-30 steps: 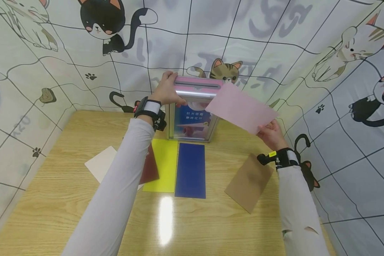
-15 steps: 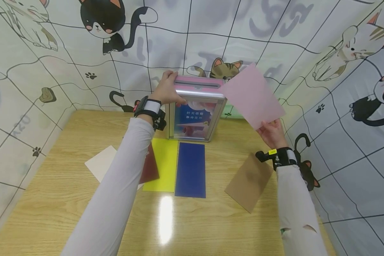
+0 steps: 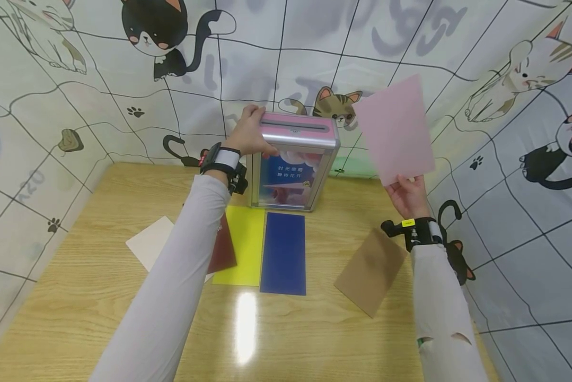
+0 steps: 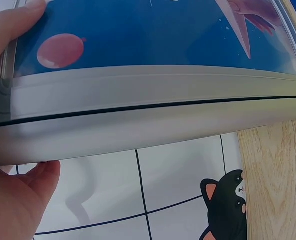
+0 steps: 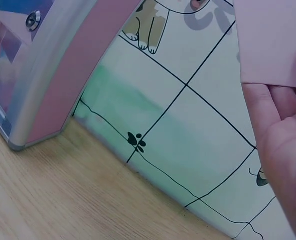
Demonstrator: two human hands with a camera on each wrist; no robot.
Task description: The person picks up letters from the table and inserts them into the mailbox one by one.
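Her left hand [image 3: 251, 133] is wrapped over the top corner of the box [image 3: 292, 164] at the back of the table [image 3: 90, 297]. The right hand [image 3: 408, 194] pinches the bottom edge of a pink sheet [image 3: 395, 129], holding it upright in the air just right of the box's slot [image 3: 294, 126].

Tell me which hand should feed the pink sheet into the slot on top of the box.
Right. The right hand already pinches the pink sheet, raised beside the box. The left hand grips the box's top left corner, likely steadying it near the slot.
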